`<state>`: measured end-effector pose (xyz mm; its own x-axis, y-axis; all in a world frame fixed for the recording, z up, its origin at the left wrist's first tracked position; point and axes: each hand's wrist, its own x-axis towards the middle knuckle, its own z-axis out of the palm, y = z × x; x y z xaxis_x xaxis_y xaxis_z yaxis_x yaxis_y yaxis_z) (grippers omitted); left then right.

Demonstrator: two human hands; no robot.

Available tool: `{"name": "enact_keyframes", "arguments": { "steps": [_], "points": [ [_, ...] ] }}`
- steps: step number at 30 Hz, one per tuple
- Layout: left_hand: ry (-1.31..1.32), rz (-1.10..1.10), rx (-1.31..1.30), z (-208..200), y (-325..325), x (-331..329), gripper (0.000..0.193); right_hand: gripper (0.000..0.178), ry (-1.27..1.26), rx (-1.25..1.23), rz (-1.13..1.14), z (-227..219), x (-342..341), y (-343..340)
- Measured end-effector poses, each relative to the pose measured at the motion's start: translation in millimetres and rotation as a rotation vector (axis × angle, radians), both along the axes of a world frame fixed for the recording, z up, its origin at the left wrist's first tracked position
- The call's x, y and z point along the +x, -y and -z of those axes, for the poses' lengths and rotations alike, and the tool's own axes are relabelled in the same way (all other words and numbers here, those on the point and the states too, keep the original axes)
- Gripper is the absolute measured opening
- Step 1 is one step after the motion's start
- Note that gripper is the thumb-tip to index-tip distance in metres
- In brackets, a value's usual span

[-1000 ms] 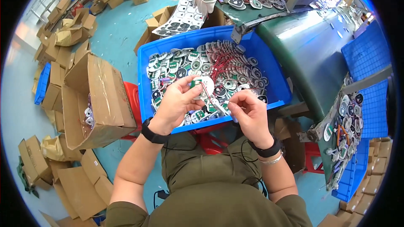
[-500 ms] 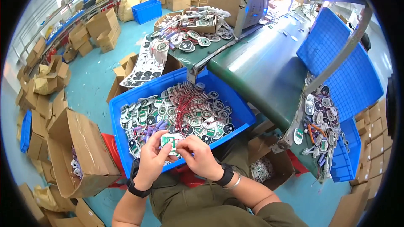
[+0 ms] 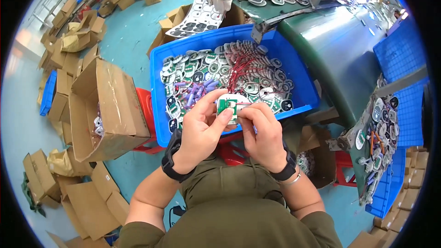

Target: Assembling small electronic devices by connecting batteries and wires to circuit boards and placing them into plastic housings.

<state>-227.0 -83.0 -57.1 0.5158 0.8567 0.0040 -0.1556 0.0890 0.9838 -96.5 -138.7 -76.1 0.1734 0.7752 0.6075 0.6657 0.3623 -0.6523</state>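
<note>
Left hand (image 3: pixel 202 123) holding a green-and-white piece (image 3: pixel 227 104) at the blue tub's (image 3: pixel 307 94) near edge, right hand (image 3: pixel 264 131) pinching by its red wire (image 3: pixel 243 104); joined? Can't tell! Heaped pieces (image 3: pixel 255 90) remain.

Your left thumb (image 3: pixel 223 118) covers part of the green circuit board (image 3: pixel 227 104); your right fingers (image 3: pixel 258 114) hide the red wire's (image 3: pixel 243 104) end.

Bright indoor light, blue bin (image 3: pixel 157 96) fairly sharp, whitish glare on the green belt (image 3: pixel 333 59) right of the bin, boxes (image 3: pixel 409 179) farther right distorted, softer near black picture edges
</note>
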Motion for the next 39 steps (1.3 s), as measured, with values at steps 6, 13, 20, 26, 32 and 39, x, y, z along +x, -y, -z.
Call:
{"name": "enact_keyframes", "arguments": {
  "steps": [6, 13, 20, 26, 32, 39],
  "points": [
    [0.017, -0.053, 0.225, -1, 11, -8, 0.037, 0.02, 0.089, 0.047, -0.001, -14, -8, 11],
    [0.009, -0.05, 0.374, -7, 17, -14, 0.038, 0.023, 0.141, 0.113, -0.012, -21, -8, 14],
    [0.118, -0.059, 0.167, -10, 12, -14, 0.038, 0.024, 0.09, 0.115, -0.066, -23, -3, 15],
    [0.141, -0.067, 0.244, -7, 10, -15, 0.037, 0.023, 0.132, 0.116, -0.074, -19, -4, 14],
    [0.085, -0.049, 0.296, -3, 13, -16, 0.037, 0.026, 0.304, 0.09, -0.017, -17, -5, 12],
    [0.153, -0.128, 0.244, -9, 15, -8, 0.033, 0.023, 0.099, 0.083, -0.038, -20, -4, 11]
  ]
}}
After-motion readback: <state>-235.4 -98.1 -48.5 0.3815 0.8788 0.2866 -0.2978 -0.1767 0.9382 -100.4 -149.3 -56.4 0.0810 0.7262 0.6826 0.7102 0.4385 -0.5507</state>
